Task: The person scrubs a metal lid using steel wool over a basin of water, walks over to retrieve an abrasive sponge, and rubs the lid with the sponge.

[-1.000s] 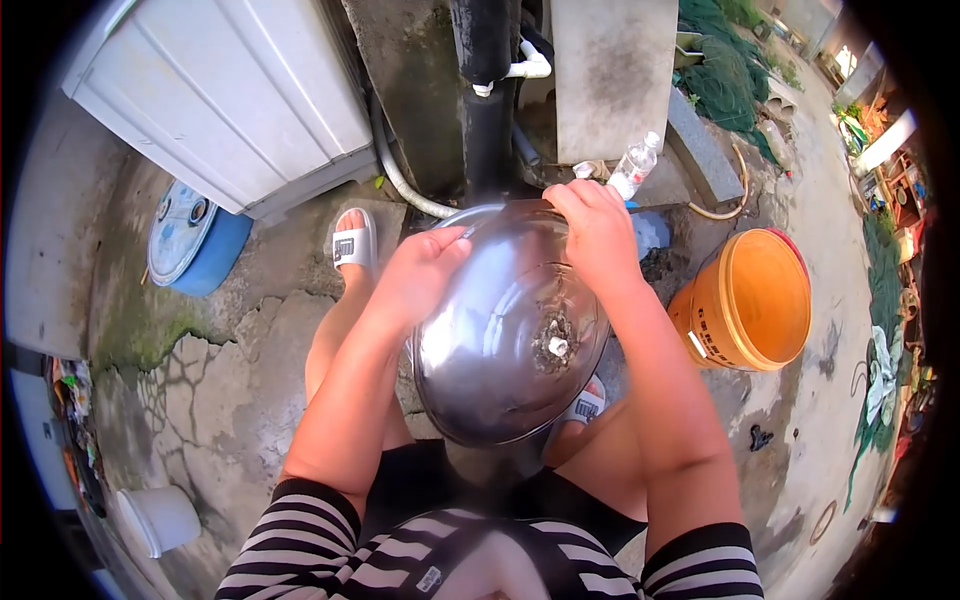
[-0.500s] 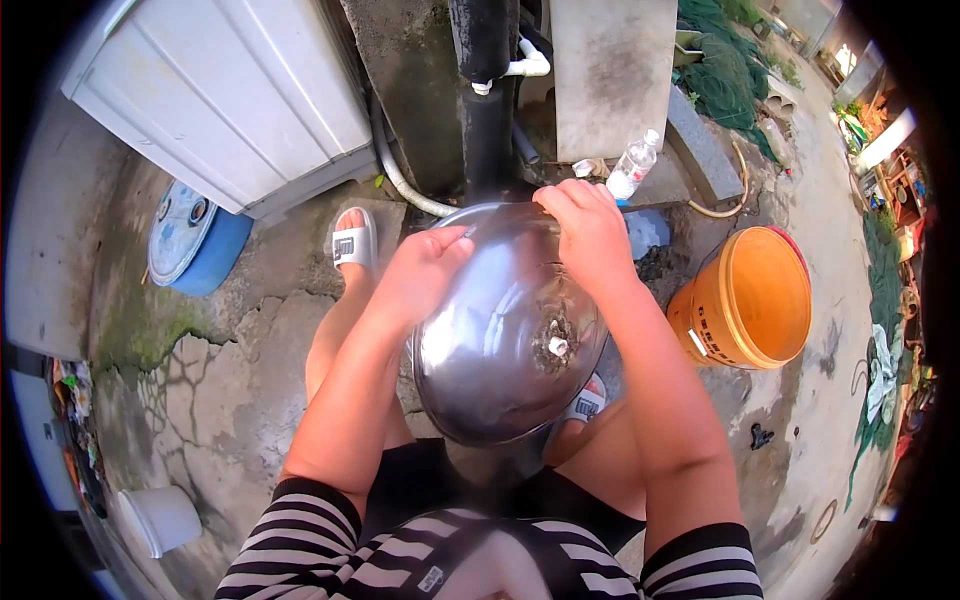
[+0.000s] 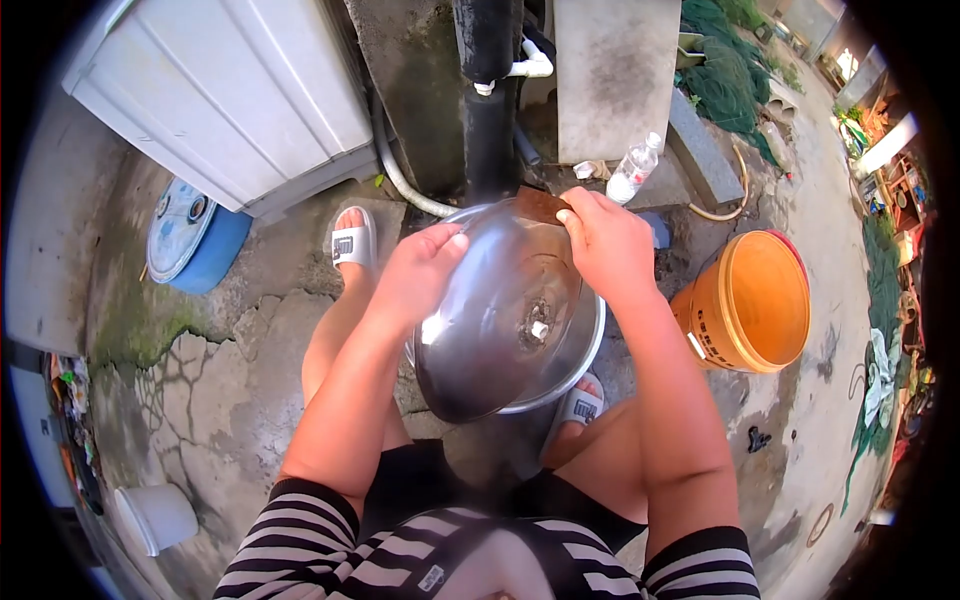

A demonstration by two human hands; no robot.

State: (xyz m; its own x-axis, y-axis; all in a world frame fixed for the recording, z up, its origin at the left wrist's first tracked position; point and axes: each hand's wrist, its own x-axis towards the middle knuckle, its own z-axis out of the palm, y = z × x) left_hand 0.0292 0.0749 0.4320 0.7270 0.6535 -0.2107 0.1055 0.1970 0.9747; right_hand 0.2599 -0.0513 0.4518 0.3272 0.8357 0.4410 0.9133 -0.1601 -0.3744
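Note:
A shiny metal pot lid, domed side up, is held tilted above a steel basin. Around its white centre stub, the metal is stained brown. My left hand is closed on the lid's left side, its thumb lying on the dome. My right hand pinches a flat reddish-brown scouring pad at the lid's far right edge. Most of the basin is hidden under the lid.
An orange bucket stands to the right, and a clear plastic bottle beyond my right hand. A blue drum and a white bucket are on the left. Ahead are a black pipe and a white ribbed cabinet.
The lid has tilted and shifted slightly left, showing the basin's right rim. My right hand has moved a little right and down, and the brown scouring pad now shows.

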